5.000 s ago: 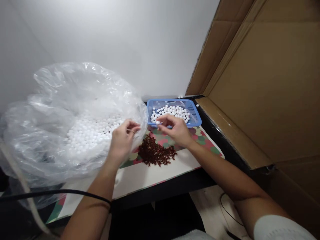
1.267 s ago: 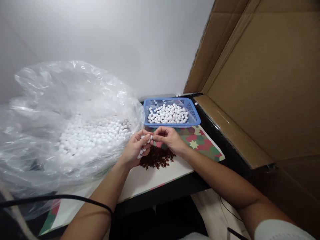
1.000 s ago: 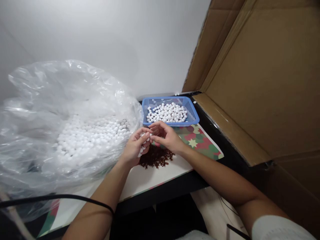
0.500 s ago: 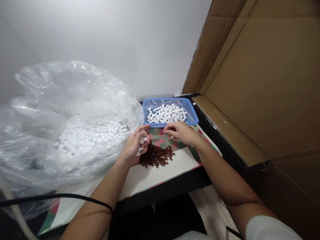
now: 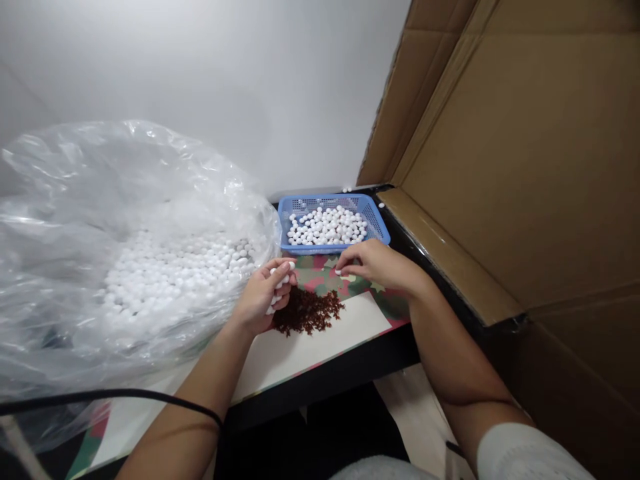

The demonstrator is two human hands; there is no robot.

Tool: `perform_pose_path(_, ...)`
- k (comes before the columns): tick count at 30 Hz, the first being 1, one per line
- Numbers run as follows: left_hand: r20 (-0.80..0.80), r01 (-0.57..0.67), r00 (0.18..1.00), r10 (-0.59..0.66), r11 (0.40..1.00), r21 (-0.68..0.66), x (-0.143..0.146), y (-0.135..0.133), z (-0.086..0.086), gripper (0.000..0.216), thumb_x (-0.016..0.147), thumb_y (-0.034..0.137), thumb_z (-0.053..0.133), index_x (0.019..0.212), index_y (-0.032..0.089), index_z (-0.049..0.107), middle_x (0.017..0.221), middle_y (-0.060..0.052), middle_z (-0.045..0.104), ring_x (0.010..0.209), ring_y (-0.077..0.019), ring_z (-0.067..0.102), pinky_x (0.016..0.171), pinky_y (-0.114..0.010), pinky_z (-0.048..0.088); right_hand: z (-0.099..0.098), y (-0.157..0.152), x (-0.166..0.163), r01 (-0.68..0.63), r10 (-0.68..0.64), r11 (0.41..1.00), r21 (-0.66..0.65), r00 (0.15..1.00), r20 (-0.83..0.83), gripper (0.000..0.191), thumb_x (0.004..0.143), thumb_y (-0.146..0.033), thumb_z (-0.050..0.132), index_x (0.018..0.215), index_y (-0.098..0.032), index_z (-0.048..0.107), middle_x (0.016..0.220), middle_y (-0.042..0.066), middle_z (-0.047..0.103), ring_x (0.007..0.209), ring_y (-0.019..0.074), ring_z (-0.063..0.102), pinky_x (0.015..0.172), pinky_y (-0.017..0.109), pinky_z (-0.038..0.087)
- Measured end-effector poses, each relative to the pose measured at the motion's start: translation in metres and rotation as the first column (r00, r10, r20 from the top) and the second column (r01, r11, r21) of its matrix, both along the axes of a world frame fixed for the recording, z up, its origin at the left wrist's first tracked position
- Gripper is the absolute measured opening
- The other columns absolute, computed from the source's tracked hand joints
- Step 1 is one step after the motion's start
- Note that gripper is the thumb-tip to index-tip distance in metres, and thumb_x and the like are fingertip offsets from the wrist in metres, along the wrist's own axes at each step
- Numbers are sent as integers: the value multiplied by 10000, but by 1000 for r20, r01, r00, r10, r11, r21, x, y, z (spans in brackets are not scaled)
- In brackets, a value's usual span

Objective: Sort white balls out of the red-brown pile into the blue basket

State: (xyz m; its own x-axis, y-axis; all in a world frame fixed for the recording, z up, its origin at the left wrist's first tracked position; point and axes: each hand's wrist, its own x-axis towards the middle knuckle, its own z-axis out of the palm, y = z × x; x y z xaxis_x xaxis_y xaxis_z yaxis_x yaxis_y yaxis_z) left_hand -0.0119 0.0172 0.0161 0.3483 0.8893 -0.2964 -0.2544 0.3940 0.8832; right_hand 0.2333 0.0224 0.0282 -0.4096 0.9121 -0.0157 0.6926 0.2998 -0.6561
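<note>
My left hand [image 5: 260, 297] is curled around several small white balls [image 5: 276, 300], with one ball at the thumb tip. A little to the right, my right hand [image 5: 373, 263] has its fingers pinched on a small white ball [image 5: 339, 272]. Below and between the hands lies a heap of small reddish-brown, spiky pieces [image 5: 313, 312] on a white sheet [image 5: 280, 360]. A blue perforated basket [image 5: 384, 233] holding many white balls [image 5: 327, 225] stands just beyond the hands.
A large clear plastic bag [image 5: 120, 160] full of white balls spreads over the left side. Cardboard [image 5: 525, 167] rises at the right. A black cable [image 5: 125, 393] crosses my left forearm. A few loose balls [image 5: 347, 190] lie behind the basket.
A white ball now sits at my left thumb tip. My right hand is slightly farther from the left one, a ball showing at its fingertips. The whole view has shifted a little.
</note>
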Motion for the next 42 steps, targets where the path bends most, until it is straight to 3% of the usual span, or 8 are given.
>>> perform_pose_path(5, -22, 23, 999, -23, 1000, -7, 2, -1, -4, 317, 746, 398, 721, 919, 165, 593, 687, 27, 530, 414, -10, 315, 312, -117, 177, -10, -4, -21, -74, 100, 987, -141, 977, 188, 143, 693, -67, 676, 727, -204, 701, 664, 3, 688, 582, 137, 590, 516, 226, 323)
perform_pose_path(12, -79, 38, 996, -38, 999, 6, 3, -3, -9, 332, 757, 420, 704, 934, 165, 585, 707, 14, 568, 404, -9, 326, 313, -124, 177, -14, -6, -31, -130, 163, 983, -126, 942, 294, 91, 731, -77, 633, 731, -168, 641, 715, 15, 671, 649, 127, 580, 547, 211, 309)
perform_pose_path(19, -92, 23, 996, -21, 999, 30, 4, -2, -11, 322, 766, 400, 701, 933, 161, 564, 734, 4, 585, 400, -4, 307, 318, -130, 170, -31, -4, -44, -123, 131, 990, -75, 985, 110, 31, 773, -122, 652, 775, -151, 663, 736, 27, 678, 679, 144, 594, 593, 214, 353)
perform_pose_path(24, -75, -5, 997, 8, 999, 37, 3, -1, -9, 300, 762, 370, 711, 915, 156, 567, 686, 24, 546, 410, -10, 323, 317, -124, 178, -46, -2, -55, -98, 99, 995, 27, 993, -61, 181, 755, -25, 603, 844, -167, 671, 803, 17, 692, 739, 150, 612, 666, 221, 400)
perform_pose_path(29, -87, -12, 996, 16, 999, 42, 3, -1, -9, 292, 763, 374, 710, 905, 167, 559, 662, 40, 529, 393, -8, 323, 315, -126, 173, -44, 3, -50, -57, 62, 996, 65, 994, -85, 222, 786, -34, 593, 946, -170, 664, 841, 37, 700, 762, 158, 624, 697, 244, 423)
perform_pose_path(35, -103, 5, 995, 0, 999, 46, 3, -1, -10, 304, 757, 384, 717, 907, 172, 560, 661, 47, 525, 379, -3, 324, 318, -131, 175, -45, 6, -47, -86, 89, 995, 43, 993, -74, 73, 814, -153, 649, 843, -176, 712, 789, 40, 704, 727, 160, 626, 688, 250, 417)
perform_pose_path(38, -110, 7, 994, -1, 999, 52, 3, -1, -10, 303, 758, 388, 715, 897, 169, 557, 667, 43, 529, 382, -2, 323, 321, -133, 172, -49, 4, -51, -130, 133, 991, 39, 986, -104, 82, 757, -118, 685, 808, -178, 707, 768, 20, 694, 722, 150, 614, 674, 234, 402)
perform_pose_path(42, -118, 2, 993, 5, 998, 58, 3, -1, -11, 321, 750, 385, 721, 930, 174, 560, 672, 33, 552, 394, -8, 327, 332, -131, 175, -44, 2, -53, -73, 74, 997, 12, 978, -196, 78, 758, -88, 645, 784, -157, 671, 729, 2, 674, 658, 115, 572, 619, 207, 370)
